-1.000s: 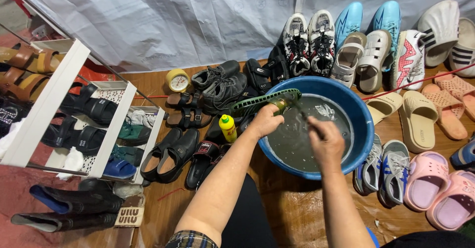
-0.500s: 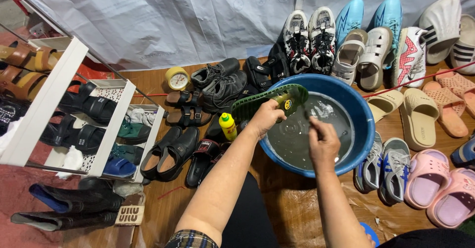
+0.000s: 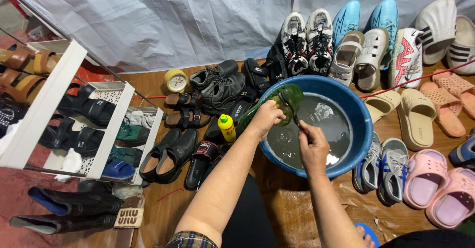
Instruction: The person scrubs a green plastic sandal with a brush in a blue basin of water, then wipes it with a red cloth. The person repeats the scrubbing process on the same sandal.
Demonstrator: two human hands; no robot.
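Over the blue basin (image 3: 363, 129) of water, the left hand (image 3: 267, 119) grips a green slipper (image 3: 277, 102) while the right hand (image 3: 311, 146) is closed on a brush handle (image 3: 296, 122)

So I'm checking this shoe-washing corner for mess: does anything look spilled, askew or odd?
No spill shows. The left hand holds a green slipper tilted over the blue basin of murky water. One oddity: a small yellow clock sits on the floor among the shoes.
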